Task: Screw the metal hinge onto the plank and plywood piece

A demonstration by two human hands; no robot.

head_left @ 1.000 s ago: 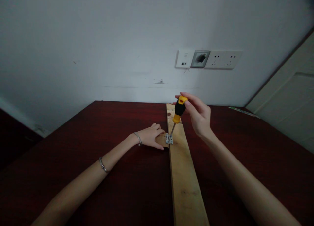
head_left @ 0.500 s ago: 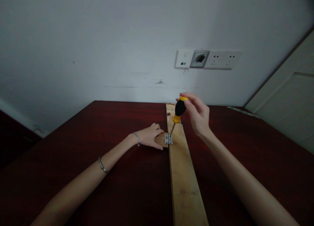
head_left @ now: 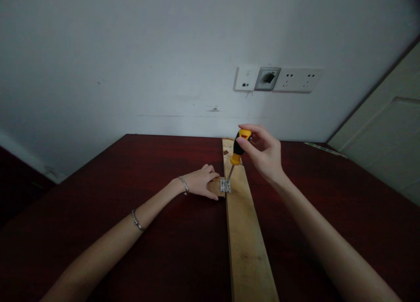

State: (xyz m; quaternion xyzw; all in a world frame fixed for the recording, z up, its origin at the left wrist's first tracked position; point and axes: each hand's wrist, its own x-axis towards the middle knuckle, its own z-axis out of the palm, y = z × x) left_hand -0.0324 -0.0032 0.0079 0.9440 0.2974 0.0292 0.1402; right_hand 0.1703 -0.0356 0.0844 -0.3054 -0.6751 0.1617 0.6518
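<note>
A yellow and black screwdriver (head_left: pixel 236 149) is held by its handle in my right hand (head_left: pixel 264 155), between thumb and fingers. Its shaft slants down to the right leaf of a small metal hinge (head_left: pixel 225 185). The hinge spans the seam between a long pale wooden board (head_left: pixel 244 232) and a small wooden block (head_left: pixel 215 187). My left hand (head_left: pixel 200 182) is closed around the block from the left, thumb on the near side and fingers on the far side. The screwdriver's tip meets the hinge; any screw under it is too small to make out.
The board lies lengthwise on a dark red table (head_left: pixel 157 162), its far end by the white wall (head_left: pixel 131 65). Wall sockets (head_left: pixel 297 79) and a black plug (head_left: pixel 269 77) sit above the table. A thin strip (head_left: pixel 324 149) lies at the back right, near a pale door (head_left: pixel 390 127).
My right hand has turned the screwdriver's handle, with the thumb now lower and further left on it. My left hand, block and board have stayed in place.
</note>
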